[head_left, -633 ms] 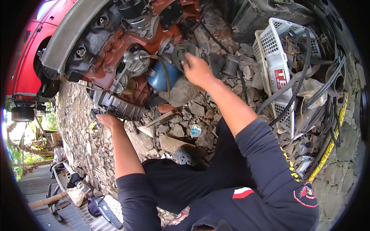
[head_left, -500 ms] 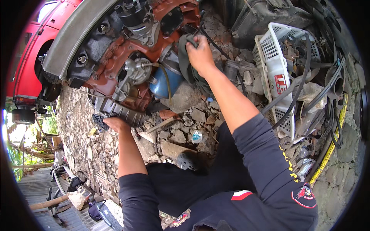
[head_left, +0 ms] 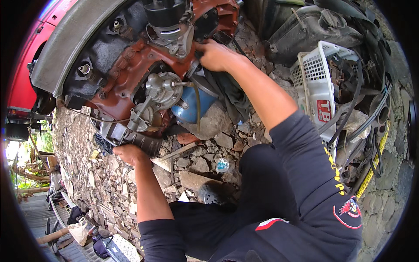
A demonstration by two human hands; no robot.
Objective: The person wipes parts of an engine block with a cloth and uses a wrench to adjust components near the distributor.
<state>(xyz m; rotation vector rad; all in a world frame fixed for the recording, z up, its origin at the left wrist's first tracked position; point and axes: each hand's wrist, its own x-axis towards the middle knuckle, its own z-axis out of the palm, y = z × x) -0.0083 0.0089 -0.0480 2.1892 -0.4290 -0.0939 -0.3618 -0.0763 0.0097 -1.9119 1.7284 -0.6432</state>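
A large red-painted engine [head_left: 124,83] takes up the upper middle, with a black distributor [head_left: 165,22], a grey metal fuel pump [head_left: 163,91] and a blue oil filter [head_left: 190,105] on it. My right hand [head_left: 214,56] presses curled fingers to the red block beside the distributor's base. Beneath that hand a dark green cloth [head_left: 228,89] is bunched and hangs toward the stones; its upper end is hidden in my grip. At the engine's lower edge my left hand [head_left: 130,154] grips a finned metal part [head_left: 140,142], its fingers mostly out of sight behind it.
To the right stands a white plastic crate [head_left: 321,83] full of greasy parts, with black hoses [head_left: 355,109] around it. Broken stones [head_left: 198,166] cover the ground, where a plastic cup [head_left: 222,165] lies. A red vehicle [head_left: 26,74] is at far left.
My right hand has moved left with the cloth, from above the oil filter to the red block. The view has come closer to the engine. My left hand stays at the finned part.
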